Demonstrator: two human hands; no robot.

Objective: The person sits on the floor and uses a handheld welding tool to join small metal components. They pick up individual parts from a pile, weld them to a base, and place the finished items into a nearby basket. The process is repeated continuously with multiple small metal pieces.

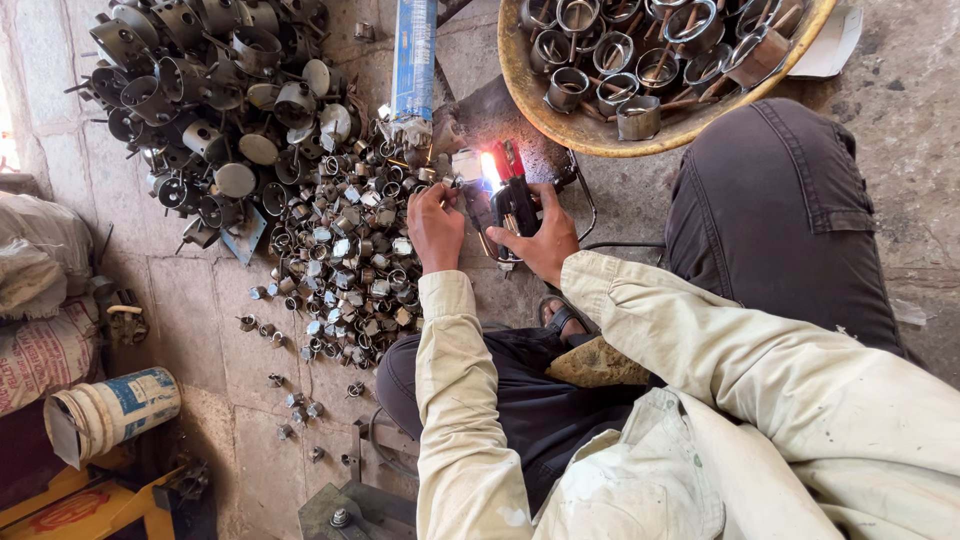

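My right hand (545, 240) grips a black and red welding electrode holder (513, 190), and a bright white arc glows at its tip (490, 170). Just left of the arc, my left hand (435, 225) pinches a small metal part (462, 170) and holds it against the stone floor. Both arms wear cream sleeves. A dark metal plate (505, 125) lies under the work spot.
A yellow basin (590, 135) of welded metal cups sits beyond my hands. Several small metal rings (350, 260) and larger cups with rods (210, 90) are heaped on the left. A blue electrode packet (413, 60), sacks (40, 290) and a white bucket (110, 410) lie around.
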